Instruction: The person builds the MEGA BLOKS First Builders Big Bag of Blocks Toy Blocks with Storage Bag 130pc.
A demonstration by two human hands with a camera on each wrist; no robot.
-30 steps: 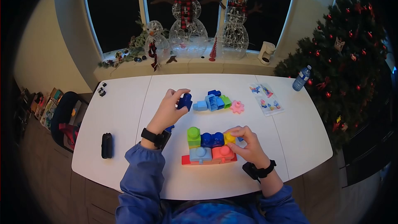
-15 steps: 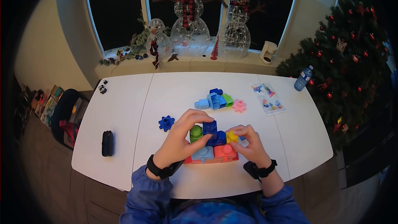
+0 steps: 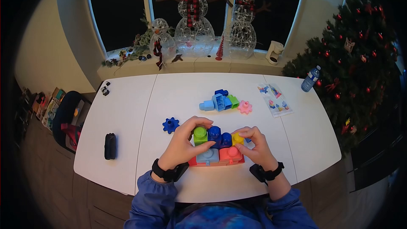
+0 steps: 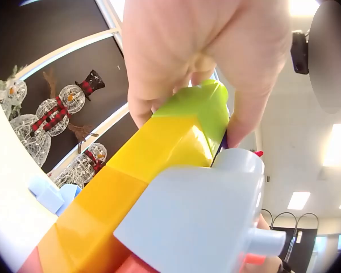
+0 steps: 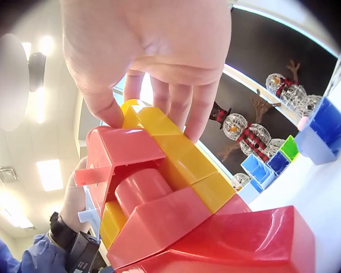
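Observation:
A structure of stacked toy building blocks stands before me, with a red base piece [image 5: 261, 242] at the bottom. My left hand [image 3: 181, 145] pinches a dark blue block [image 3: 214, 132] on top of it, beside the lime green block [image 3: 200, 135]. At the other end, my right hand [image 3: 257, 147] grips the yellow block [image 3: 237, 139] between thumb and fingers. Another dark blue block [image 3: 226, 139] sits between these two. A light blue block [image 4: 193, 210] and a coral block [image 5: 128, 149] project from the near side, with yellow blocks [image 4: 159, 142] stacked behind them.
Loose blue and green blocks [image 3: 220, 101] lie farther back beside a pink gear-shaped piece [image 3: 244, 107]. A dark blue gear-shaped piece [image 3: 171, 125] is left of the structure. A black case [image 3: 110, 146], a picture sheet [image 3: 275, 100] and a water bottle [image 3: 310, 79] are around the tabletop.
My left hand has carried the dark blue block right and toward me, down onto the structure, turning it stud up. My right hand has kept its grip on the yellow block.

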